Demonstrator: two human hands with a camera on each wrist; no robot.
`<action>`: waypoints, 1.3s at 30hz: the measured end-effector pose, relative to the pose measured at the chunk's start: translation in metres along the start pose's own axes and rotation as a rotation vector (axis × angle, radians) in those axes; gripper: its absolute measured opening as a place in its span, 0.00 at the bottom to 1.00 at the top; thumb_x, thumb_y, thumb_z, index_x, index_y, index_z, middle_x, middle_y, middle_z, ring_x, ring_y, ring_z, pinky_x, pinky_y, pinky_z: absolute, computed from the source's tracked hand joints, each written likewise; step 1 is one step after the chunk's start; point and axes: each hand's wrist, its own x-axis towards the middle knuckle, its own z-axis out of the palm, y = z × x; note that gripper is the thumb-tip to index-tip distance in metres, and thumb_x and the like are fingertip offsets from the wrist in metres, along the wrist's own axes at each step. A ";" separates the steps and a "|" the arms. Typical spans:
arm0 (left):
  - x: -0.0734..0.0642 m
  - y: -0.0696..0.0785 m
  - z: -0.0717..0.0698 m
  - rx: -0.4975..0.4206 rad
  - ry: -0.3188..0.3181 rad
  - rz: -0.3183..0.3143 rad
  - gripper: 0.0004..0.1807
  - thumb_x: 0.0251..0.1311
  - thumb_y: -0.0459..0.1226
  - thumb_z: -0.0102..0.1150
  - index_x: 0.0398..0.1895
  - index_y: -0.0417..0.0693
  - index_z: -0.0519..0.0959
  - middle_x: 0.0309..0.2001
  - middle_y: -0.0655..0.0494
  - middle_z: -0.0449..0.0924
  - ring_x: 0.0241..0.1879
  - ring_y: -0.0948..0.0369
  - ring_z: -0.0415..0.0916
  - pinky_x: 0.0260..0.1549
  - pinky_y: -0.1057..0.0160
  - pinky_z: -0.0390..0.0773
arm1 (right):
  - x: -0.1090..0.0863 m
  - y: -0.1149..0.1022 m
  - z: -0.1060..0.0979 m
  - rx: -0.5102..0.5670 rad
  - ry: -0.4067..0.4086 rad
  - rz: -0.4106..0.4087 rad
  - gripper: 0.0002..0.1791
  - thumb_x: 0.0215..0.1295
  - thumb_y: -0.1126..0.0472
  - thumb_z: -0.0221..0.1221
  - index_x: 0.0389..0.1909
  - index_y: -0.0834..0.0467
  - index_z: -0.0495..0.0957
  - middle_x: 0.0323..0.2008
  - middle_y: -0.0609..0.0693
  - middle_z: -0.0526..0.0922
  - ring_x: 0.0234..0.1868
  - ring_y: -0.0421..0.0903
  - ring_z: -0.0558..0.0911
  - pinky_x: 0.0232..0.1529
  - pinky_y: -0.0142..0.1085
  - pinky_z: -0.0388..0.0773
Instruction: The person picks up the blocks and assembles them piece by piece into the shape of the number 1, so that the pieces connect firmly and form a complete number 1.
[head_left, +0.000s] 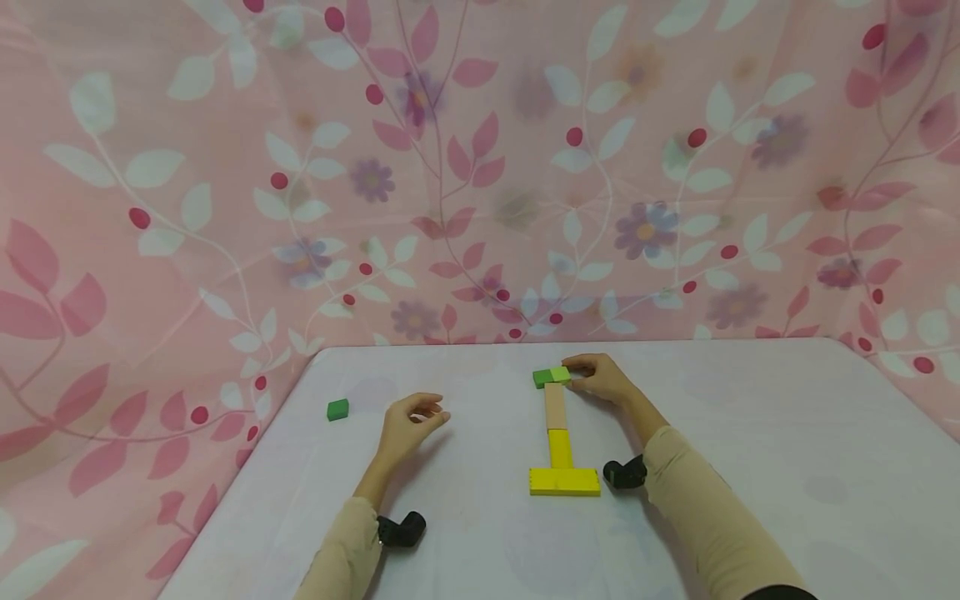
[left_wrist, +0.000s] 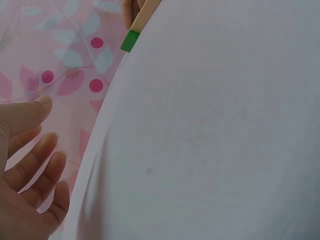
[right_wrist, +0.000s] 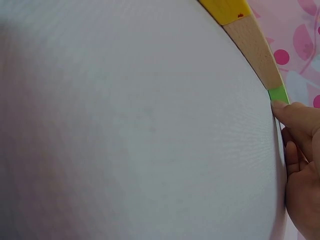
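My right hand (head_left: 602,379) pinches a light green block (head_left: 560,374) between thumb and fingers. That block sits side by side with a darker green block (head_left: 542,379), at the far end of a plain wooden block (head_left: 555,406). Nearer me, the wooden block meets a yellow block (head_left: 559,449), which runs down to a wide yellow block (head_left: 564,482) lying crosswise. In the right wrist view, the thumb tip covers part of the light green block (right_wrist: 278,95). My left hand (head_left: 408,427) hovers left of the row, fingers loosely bent, holding nothing.
A lone dark green block (head_left: 338,409) lies at the left of the white-covered table (head_left: 480,533). Behind the table hangs a pink floral curtain (head_left: 480,183). Black wrist devices (head_left: 402,530) are strapped to both sleeves.
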 end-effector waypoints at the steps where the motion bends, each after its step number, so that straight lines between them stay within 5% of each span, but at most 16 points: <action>1: -0.001 0.005 -0.003 0.003 0.003 0.000 0.14 0.48 0.27 0.67 0.40 0.31 0.81 0.31 0.40 0.82 0.34 0.48 0.78 0.33 0.64 0.77 | 0.000 0.000 0.000 -0.004 0.001 0.004 0.23 0.55 0.71 0.63 0.53 0.73 0.74 0.51 0.68 0.77 0.53 0.62 0.75 0.55 0.52 0.70; 5: -0.005 0.015 -0.013 0.015 0.022 0.009 0.14 0.48 0.26 0.67 0.40 0.30 0.81 0.32 0.37 0.81 0.34 0.45 0.78 0.33 0.62 0.77 | 0.001 0.001 0.001 -0.013 0.004 0.003 0.23 0.55 0.71 0.63 0.52 0.73 0.74 0.51 0.67 0.77 0.53 0.62 0.75 0.55 0.51 0.70; 14: -0.002 -0.026 -0.027 0.064 0.082 -0.001 0.16 0.49 0.32 0.69 0.42 0.34 0.82 0.32 0.46 0.83 0.33 0.58 0.79 0.31 0.69 0.75 | -0.001 -0.005 0.002 -0.038 0.009 -0.042 0.22 0.55 0.72 0.62 0.51 0.75 0.73 0.50 0.69 0.77 0.52 0.63 0.75 0.55 0.52 0.71; 25: -0.008 -0.034 -0.053 0.072 0.140 -0.053 0.17 0.48 0.31 0.69 0.42 0.34 0.82 0.33 0.45 0.83 0.32 0.64 0.77 0.31 0.69 0.75 | -0.018 -0.045 -0.002 -0.023 -0.008 -0.023 0.21 0.56 0.77 0.58 0.51 0.80 0.70 0.50 0.75 0.73 0.53 0.69 0.72 0.56 0.56 0.67; 36: -0.012 -0.044 -0.072 0.140 0.239 -0.107 0.15 0.49 0.32 0.69 0.41 0.36 0.82 0.34 0.44 0.83 0.32 0.67 0.77 0.30 0.75 0.72 | -0.016 -0.042 -0.002 -0.027 0.000 -0.034 0.21 0.55 0.77 0.59 0.51 0.80 0.70 0.50 0.75 0.74 0.52 0.69 0.73 0.56 0.56 0.67; 39: -0.013 -0.045 -0.077 0.168 0.250 -0.127 0.15 0.50 0.34 0.69 0.41 0.37 0.83 0.35 0.45 0.83 0.32 0.66 0.76 0.31 0.75 0.71 | -0.010 -0.027 -0.001 -0.023 0.006 -0.035 0.21 0.55 0.76 0.59 0.51 0.79 0.71 0.50 0.74 0.75 0.52 0.68 0.74 0.55 0.55 0.68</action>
